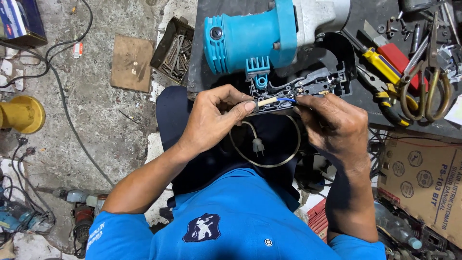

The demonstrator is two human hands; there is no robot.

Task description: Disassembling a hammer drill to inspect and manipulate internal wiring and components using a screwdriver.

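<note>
A teal and grey power tool [269, 36] lies on a dark workbench [370, 103], its black handle shell [308, 86] opened and showing wiring. My left hand [216, 118] pinches the cream power cord's end [266, 101] at the shell's lower edge. My right hand [332, 125] holds the thin blue wire [287, 100] coming out of that cord end, fingertips right at the shell. The cord loops down over my lap, its plug [258, 146] hanging in the loop.
A yellow-handled screwdriver [380, 60], pliers [392, 103], scissors [430, 82] and loose screws lie on the bench at right. A box of nails [174, 50] and a wood square [131, 62] sit at left. Cardboard box [423, 185] lower right; cables and tools on the concrete floor.
</note>
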